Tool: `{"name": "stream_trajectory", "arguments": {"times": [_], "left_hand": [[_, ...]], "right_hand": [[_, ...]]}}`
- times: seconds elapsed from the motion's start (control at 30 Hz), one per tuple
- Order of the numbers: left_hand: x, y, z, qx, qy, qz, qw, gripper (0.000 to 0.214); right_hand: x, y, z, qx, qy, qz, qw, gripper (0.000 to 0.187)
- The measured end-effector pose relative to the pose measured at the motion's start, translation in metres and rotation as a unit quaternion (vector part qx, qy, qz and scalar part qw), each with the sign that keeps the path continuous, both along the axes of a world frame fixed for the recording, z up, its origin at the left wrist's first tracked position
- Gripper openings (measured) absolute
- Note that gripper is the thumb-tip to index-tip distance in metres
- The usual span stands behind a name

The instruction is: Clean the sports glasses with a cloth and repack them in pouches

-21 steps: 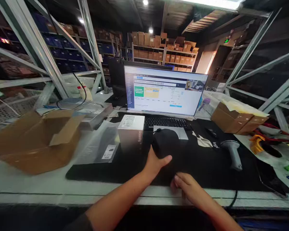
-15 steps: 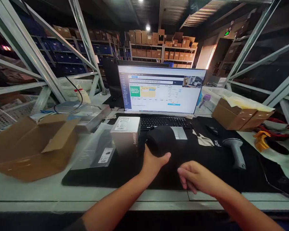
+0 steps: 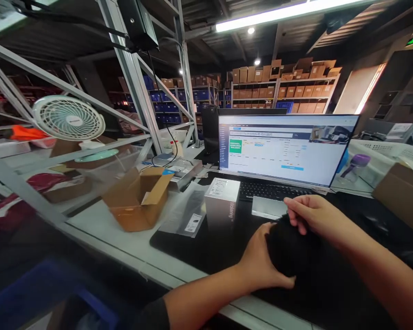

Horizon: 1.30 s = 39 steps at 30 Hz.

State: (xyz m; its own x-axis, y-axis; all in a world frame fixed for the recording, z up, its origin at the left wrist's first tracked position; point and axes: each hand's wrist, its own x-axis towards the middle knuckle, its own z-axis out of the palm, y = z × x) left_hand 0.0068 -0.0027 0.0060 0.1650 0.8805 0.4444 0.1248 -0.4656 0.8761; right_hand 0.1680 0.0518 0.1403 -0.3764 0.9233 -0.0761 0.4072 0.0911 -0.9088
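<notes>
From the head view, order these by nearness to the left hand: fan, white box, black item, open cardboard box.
1. Black item: in the left hand.
2. White box: just left.
3. Open cardboard box: farther left.
4. Fan: far left, behind.

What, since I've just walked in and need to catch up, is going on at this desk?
A person is handling a black item: the left hand is curved around it, and the right hand is at its upper edge, though its grip is unclear. A boxy white carton stands nearby, with a clear labelled bag beside it and an open cardboard box farther left. Behind, a monitor is lit.
</notes>
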Motion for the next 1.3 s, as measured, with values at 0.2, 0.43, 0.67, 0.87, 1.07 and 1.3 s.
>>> {"name": "stream_trajectory", "arguments": {"times": [0.2,0.43,0.67,0.87,1.07,1.3], "left_hand": [[0.005,-0.015,-0.001,-0.204,-0.369,-0.06,0.905,0.084],[0.011,-0.032,-0.012,-0.273,-0.474,0.005,0.837,0.065],[0.026,-0.05,-0.031,-0.392,-0.475,-0.033,0.787,0.048],[0.026,-0.051,-0.032,-0.484,-0.452,0.042,0.748,0.026],[0.026,-0.042,-0.031,-0.514,-0.452,0.045,0.727,0.025],[0.036,-0.033,-0.026,-0.514,-0.444,0.021,0.734,0.034]], "right_hand": [[0.003,-0.036,-0.038,0.104,0.056,0.012,0.993,0.047],[0.021,-0.063,-0.099,0.283,-0.095,0.007,0.954,0.042],[0.031,-0.039,-0.112,0.316,-0.224,0.001,0.922,0.07],[0.044,-0.038,-0.12,0.284,-0.172,0.047,0.942,0.032],[0.042,-0.039,-0.1,0.254,-0.201,0.041,0.945,0.018],[0.066,0.002,-0.037,0.102,-0.139,0.12,0.978,0.016]]}}
